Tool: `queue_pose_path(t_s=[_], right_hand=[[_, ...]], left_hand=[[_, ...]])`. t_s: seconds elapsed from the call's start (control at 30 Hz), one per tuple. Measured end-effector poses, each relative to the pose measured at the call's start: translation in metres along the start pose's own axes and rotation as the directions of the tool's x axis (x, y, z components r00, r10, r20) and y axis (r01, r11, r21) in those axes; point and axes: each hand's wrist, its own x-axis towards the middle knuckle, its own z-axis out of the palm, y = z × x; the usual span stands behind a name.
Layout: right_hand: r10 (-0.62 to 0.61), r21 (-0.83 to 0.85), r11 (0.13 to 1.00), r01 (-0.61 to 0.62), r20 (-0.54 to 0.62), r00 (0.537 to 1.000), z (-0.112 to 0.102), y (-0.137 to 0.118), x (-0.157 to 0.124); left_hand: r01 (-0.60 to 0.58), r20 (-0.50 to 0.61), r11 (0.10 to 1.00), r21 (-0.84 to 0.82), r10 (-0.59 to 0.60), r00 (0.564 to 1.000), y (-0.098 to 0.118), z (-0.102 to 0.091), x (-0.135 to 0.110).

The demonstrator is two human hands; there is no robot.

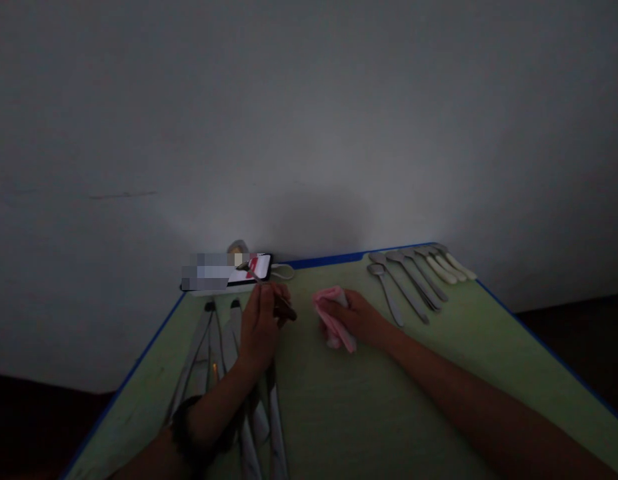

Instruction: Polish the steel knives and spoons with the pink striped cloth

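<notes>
Grey utensils (230, 345) lie partly hidden behind the left hand (261, 323)

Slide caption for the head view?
Left hand holding a spoon, right hand a pink cloth; cutlery lies at right on the green table.

From my head, the one camera faces forward and down across the worktop (379, 413), toward the wall (309, 120) filling the upper half. It sits near enough that my left grip (263, 319) and right grip (356, 315) show just below the middle, forearms (453, 393) running in from below.
</notes>
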Motion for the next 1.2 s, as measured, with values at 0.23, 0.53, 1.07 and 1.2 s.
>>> queue_pose_path(t_s=[0.23, 0.53, 1.07, 1.2], right_hand=[[0.034, 0.506, 0.851, 0.137, -0.314, 0.949, -0.002, -0.001, 0.015], [0.039, 0.753, 0.647, 0.12, -0.191, 0.981, -0.007, -0.008, 0.013], [-0.018, 0.575, 0.796, 0.188, -0.288, 0.957, -0.01, 0.007, 0.021], [0.005, 0.462, 0.883, 0.087, -0.194, 0.981, -0.007, 0.007, 0.014]], left_hand=[[-0.008, 0.344, 0.978, 0.207, -0.065, 0.937, 0.005, 0.004, -0.014], [-0.019, 0.433, 0.955, 0.297, -0.116, 0.894, 0.005, 0.004, -0.017], [-0.115, 0.486, 0.905, 0.41, -0.111, 0.867, 0.006, 0.004, -0.015], [-0.078, 0.322, 0.96, 0.267, -0.013, 0.947, 0.003, 0.005, -0.014]])
